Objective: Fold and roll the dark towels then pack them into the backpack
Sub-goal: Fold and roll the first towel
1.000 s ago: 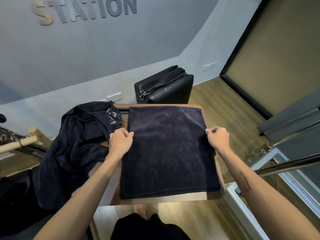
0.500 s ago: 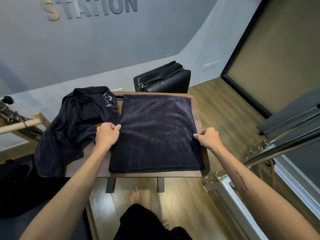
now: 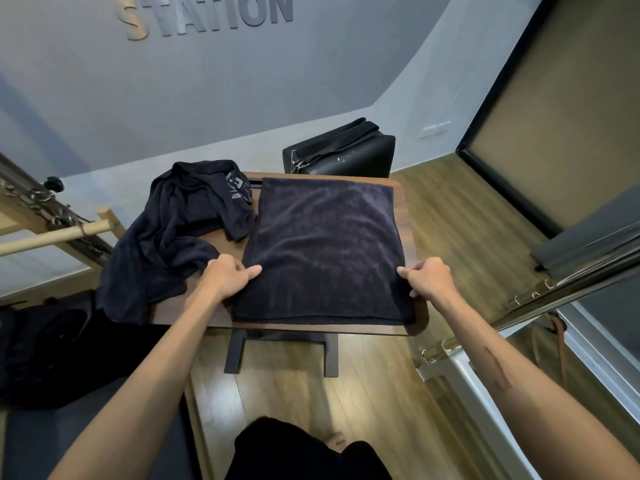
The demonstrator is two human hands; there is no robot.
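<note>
the person's left hand [image 3: 227, 277] and right hand [image 3: 429, 277] are each pinching a side edge of the folded towel [image 3: 325, 251], their grip closed, on the tabletop [image 3: 414, 265]; rolling, the crumpled towel [image 3: 173, 237] and packing the backpack [image 3: 341, 152] are remaining.

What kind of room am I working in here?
Probably a fitness or pilates studio: raised STATION lettering on the wall, wood-and-metal equipment with a wooden bar at left, and wood flooring.

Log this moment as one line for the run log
step: folding | left hand: gripping left edge of flat dark folded towel | right hand: gripping right edge | crumpled dark towel: waiting left on wooden table
</note>
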